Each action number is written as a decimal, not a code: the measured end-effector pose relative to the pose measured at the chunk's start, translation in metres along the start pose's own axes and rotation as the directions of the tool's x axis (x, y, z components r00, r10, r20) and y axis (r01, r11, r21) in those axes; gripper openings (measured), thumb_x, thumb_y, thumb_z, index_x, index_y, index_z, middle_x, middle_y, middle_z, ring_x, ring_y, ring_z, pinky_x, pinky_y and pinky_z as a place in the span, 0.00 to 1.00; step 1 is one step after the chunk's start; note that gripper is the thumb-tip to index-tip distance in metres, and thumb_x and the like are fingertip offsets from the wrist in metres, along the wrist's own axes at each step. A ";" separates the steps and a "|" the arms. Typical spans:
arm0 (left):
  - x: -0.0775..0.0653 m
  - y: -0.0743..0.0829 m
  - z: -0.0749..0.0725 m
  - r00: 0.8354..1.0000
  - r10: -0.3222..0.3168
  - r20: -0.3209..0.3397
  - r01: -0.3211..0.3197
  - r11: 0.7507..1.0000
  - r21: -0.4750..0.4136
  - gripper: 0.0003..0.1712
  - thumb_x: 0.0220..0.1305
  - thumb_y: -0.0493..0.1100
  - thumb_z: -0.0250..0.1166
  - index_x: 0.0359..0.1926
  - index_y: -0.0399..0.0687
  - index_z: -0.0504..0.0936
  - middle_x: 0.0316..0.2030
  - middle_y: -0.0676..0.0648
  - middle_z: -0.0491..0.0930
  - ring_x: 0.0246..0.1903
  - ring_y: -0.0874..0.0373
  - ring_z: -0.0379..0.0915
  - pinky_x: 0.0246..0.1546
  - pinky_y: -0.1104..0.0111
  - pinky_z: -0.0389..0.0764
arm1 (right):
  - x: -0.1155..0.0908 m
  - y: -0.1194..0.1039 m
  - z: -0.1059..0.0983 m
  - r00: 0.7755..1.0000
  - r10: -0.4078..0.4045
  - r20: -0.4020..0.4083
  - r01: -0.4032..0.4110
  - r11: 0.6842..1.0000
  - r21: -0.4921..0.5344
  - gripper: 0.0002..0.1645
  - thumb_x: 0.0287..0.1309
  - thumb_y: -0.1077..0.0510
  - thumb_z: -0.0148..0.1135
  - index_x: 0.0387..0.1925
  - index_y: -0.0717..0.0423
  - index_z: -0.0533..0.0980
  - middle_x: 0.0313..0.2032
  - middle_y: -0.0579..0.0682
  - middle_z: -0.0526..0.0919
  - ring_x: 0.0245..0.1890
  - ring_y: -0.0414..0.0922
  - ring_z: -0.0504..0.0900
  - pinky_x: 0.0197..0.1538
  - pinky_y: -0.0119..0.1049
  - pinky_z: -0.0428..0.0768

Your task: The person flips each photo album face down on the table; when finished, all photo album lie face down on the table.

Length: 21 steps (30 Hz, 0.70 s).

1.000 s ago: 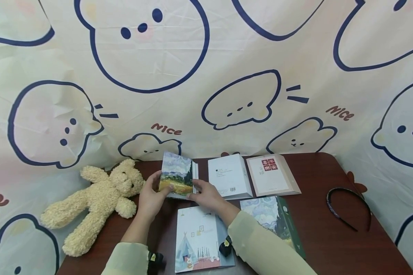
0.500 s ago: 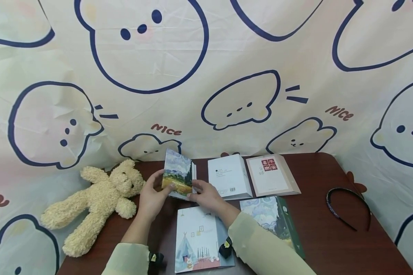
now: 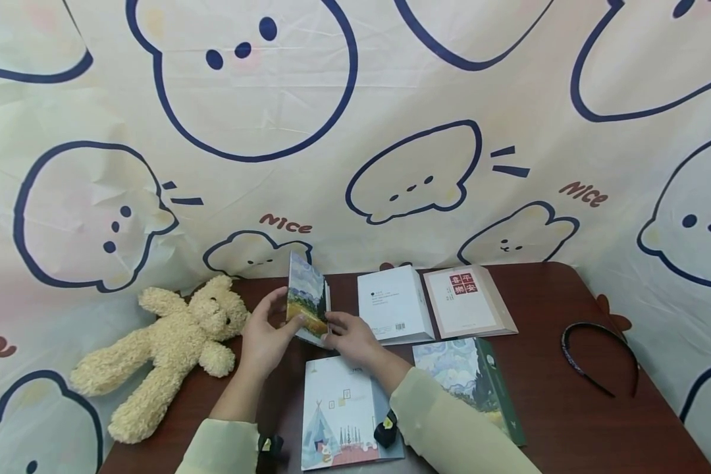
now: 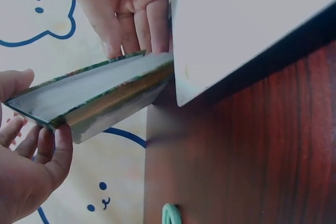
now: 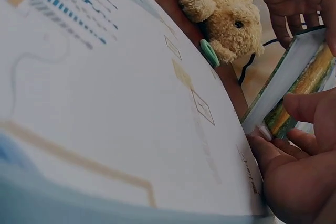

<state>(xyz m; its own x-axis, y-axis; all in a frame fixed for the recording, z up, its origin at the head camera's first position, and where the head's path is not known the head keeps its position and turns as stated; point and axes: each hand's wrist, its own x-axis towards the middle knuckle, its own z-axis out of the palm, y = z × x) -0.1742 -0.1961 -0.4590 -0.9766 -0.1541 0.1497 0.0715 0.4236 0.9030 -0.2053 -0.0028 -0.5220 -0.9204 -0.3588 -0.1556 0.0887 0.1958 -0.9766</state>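
Observation:
Both hands hold a small thick book [image 3: 307, 296] whose cover is painted with a cloudy sky, green trees and a yellow field. The book stands tilted, its left side raised, at the back of the table. My left hand [image 3: 268, 342] grips the left edge, thumb on the cover and fingers behind it. My right hand [image 3: 355, 339] pinches the lower right edge. In the left wrist view, the fingers [image 4: 62, 148] of the left hand curl round the book's edge. The right wrist view shows the right thumb [image 5: 302, 107] against the book. Below lies a white book [image 3: 338, 408] with a tent drawing.
A plush bear [image 3: 180, 342] lies left of the hands. To the right are a white book with a barcode [image 3: 391, 303], a book with red characters [image 3: 468, 303], a green-spined painted book [image 3: 471, 378] and a dark headband [image 3: 598, 329]. A printed curtain [image 3: 308, 158] hangs behind the table [image 3: 569, 421].
The book has turned from lying nearly flat to a steeper tilt, its left edge rising and swinging right. My left hand has followed slightly right; the right hand has barely moved.

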 end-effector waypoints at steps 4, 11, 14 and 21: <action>0.000 0.006 0.001 1.000 0.025 -0.011 -0.025 1.000 0.006 0.35 0.64 0.41 0.75 0.71 0.51 0.74 0.61 0.45 0.78 0.57 0.50 0.74 0.52 0.59 0.81 | 0.001 -0.001 0.003 1.000 0.004 0.001 -0.004 1.000 -0.019 0.33 0.68 0.53 0.68 0.71 0.52 0.72 0.69 0.53 0.76 0.68 0.51 0.75 0.63 0.44 0.79; -0.001 0.012 0.002 0.999 0.031 -0.020 -0.031 0.999 0.007 0.35 0.64 0.42 0.75 0.70 0.50 0.74 0.63 0.45 0.78 0.57 0.50 0.74 0.54 0.52 0.81 | 0.003 -0.002 0.007 1.000 -0.005 0.031 0.006 1.000 -0.021 0.31 0.69 0.53 0.67 0.71 0.52 0.73 0.69 0.54 0.75 0.67 0.52 0.77 0.64 0.43 0.79; -0.001 0.013 0.003 0.999 0.043 -0.019 -0.043 0.999 0.010 0.35 0.64 0.42 0.75 0.70 0.49 0.74 0.62 0.45 0.78 0.56 0.50 0.74 0.53 0.55 0.81 | 0.003 -0.002 0.007 0.999 0.001 0.044 -0.002 0.999 0.032 0.32 0.70 0.54 0.66 0.72 0.52 0.72 0.69 0.55 0.75 0.68 0.51 0.76 0.64 0.43 0.78; -0.002 0.017 0.004 0.998 0.064 -0.007 -0.064 0.998 0.013 0.34 0.62 0.42 0.77 0.68 0.50 0.75 0.59 0.48 0.80 0.54 0.53 0.75 0.50 0.59 0.82 | 0.003 0.000 0.007 0.998 0.009 0.070 -0.018 0.993 0.119 0.32 0.70 0.55 0.66 0.73 0.51 0.71 0.69 0.55 0.75 0.68 0.50 0.75 0.65 0.43 0.78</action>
<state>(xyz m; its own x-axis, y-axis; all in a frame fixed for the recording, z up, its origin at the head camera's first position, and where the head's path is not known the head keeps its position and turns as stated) -0.1719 -0.1846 -0.4457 -0.9686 -0.1332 0.2101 0.1311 0.4442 0.8863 -0.2054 -0.0104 -0.5241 -0.8906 -0.4198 -0.1747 0.1498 0.0920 -0.9844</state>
